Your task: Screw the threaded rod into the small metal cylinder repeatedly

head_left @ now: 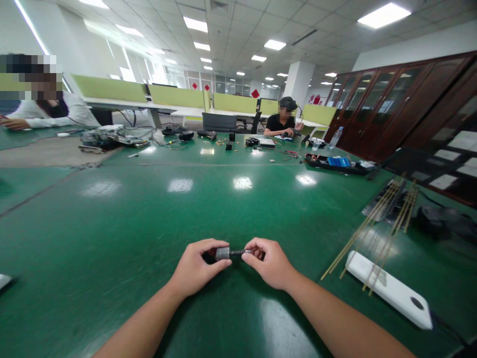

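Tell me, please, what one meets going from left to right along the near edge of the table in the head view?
Left hand → small metal cylindrical part held between both hands → right hand → thin wooden sticks → white power strip.

small motor | grey metal cylinder, dark shaft pointing right; lying level; held just above green table
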Demonstrator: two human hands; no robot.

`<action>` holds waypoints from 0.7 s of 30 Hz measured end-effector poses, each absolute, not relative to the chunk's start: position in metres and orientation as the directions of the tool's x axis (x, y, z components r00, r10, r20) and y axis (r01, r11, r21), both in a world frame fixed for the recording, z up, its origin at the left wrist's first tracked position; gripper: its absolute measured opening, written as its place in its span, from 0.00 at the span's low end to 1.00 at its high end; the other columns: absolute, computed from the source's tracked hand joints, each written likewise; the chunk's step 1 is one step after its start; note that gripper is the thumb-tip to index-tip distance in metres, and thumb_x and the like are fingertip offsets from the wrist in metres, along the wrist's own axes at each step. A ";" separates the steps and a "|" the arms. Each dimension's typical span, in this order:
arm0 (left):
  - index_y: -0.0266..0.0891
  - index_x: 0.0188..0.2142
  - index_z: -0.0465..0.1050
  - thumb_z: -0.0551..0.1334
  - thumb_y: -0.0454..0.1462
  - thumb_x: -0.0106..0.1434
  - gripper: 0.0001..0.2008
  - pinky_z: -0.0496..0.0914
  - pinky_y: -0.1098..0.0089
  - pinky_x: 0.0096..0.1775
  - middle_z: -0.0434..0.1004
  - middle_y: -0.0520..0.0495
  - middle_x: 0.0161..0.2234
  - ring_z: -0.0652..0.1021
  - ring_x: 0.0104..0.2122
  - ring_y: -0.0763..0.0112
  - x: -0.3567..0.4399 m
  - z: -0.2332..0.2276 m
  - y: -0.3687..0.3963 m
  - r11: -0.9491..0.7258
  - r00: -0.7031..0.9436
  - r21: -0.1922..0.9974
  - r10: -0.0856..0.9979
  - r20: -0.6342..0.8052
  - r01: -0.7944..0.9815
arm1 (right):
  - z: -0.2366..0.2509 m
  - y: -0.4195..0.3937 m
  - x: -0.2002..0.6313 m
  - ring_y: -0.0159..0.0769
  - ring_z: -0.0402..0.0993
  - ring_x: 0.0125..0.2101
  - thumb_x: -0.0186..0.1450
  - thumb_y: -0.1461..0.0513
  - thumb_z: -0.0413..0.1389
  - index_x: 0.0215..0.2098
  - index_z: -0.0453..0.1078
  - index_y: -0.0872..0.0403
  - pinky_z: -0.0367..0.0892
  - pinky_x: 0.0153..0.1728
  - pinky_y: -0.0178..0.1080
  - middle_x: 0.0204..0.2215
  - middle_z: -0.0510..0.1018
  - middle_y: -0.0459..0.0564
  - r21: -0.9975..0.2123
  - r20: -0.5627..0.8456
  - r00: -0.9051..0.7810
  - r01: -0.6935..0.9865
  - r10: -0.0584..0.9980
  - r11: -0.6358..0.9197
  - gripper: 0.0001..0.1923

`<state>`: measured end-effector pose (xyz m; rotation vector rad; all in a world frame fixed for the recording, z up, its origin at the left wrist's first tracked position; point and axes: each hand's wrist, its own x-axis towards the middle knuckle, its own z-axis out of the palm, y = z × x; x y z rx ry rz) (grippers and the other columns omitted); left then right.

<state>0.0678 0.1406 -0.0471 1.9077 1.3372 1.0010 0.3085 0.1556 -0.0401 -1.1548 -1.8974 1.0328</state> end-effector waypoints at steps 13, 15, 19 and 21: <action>0.49 0.45 0.79 0.72 0.45 0.57 0.16 0.70 0.66 0.45 0.81 0.53 0.41 0.79 0.41 0.65 0.068 -0.047 0.142 -0.317 0.208 0.809 0.947 0.244 0.494 | -0.041 0.156 0.309 0.29 0.65 0.25 0.64 0.59 0.60 0.37 0.75 0.54 0.62 0.28 0.33 0.25 0.72 0.43 -0.874 0.158 -0.371 0.379 0.915 0.305 0.06; 0.49 0.45 0.79 0.72 0.45 0.57 0.16 0.70 0.66 0.45 0.81 0.53 0.41 0.79 0.41 0.66 0.068 -0.047 0.142 -0.317 0.210 0.810 0.947 0.243 0.494 | -0.040 0.157 0.309 0.29 0.65 0.25 0.64 0.60 0.60 0.37 0.75 0.54 0.62 0.28 0.33 0.25 0.72 0.43 -0.872 0.162 -0.371 0.379 0.914 0.309 0.06; 0.50 0.45 0.79 0.72 0.45 0.57 0.16 0.70 0.66 0.45 0.81 0.53 0.41 0.79 0.41 0.65 0.068 -0.048 0.141 -0.313 0.206 0.808 0.949 0.240 0.499 | -0.039 0.157 0.309 0.29 0.64 0.24 0.64 0.60 0.60 0.36 0.75 0.54 0.61 0.27 0.33 0.24 0.72 0.43 -0.877 0.159 -0.373 0.371 0.914 0.304 0.06; 0.49 0.45 0.79 0.72 0.45 0.57 0.16 0.70 0.65 0.45 0.81 0.53 0.41 0.79 0.41 0.65 0.068 -0.048 0.141 -0.310 0.202 0.807 0.950 0.238 0.503 | -0.039 0.156 0.309 0.29 0.64 0.24 0.64 0.60 0.60 0.36 0.75 0.54 0.61 0.27 0.32 0.24 0.71 0.42 -0.879 0.156 -0.375 0.368 0.914 0.302 0.06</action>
